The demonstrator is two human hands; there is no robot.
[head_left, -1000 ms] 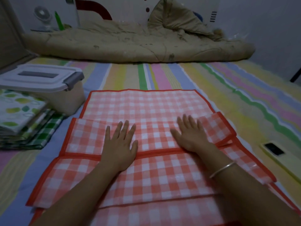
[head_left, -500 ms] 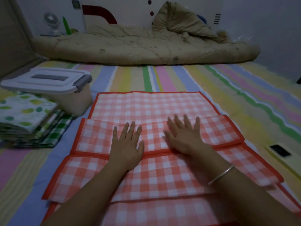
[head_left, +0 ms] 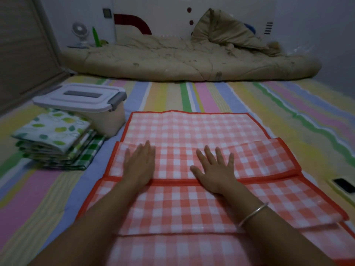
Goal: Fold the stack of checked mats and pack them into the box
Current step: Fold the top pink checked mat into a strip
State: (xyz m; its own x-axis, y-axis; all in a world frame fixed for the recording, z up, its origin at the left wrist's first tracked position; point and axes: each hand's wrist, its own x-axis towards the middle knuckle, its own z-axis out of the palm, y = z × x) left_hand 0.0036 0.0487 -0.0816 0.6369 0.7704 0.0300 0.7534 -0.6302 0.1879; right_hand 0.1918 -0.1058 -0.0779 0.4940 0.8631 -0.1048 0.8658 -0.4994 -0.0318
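A red-and-white checked mat (head_left: pixel 184 129) with a red border lies spread on the striped sheet, with a folded band across its middle. My left hand (head_left: pixel 139 164) and my right hand (head_left: pixel 215 169) press flat on that band, fingers straight, palms near its red near edge. More checked mat layers (head_left: pixel 172 212) lie under my forearms. The box (head_left: pixel 80 98), white-lidded with grey latches, stands shut at the left. A stack of folded mats (head_left: pixel 55 143), leaf-printed on top and green-checked below, leans against its front.
A rumpled tan quilt (head_left: pixel 182 60) runs along the far edge of the bed. A small fan (head_left: pixel 80 35) stands at the back left by a panel wall. A pale flat object with a dark window (head_left: pixel 343 186) lies at the right edge.
Both hands have slid apart along the folded band, the left leftward and the right rightward. The camera view shifted slightly left and down.
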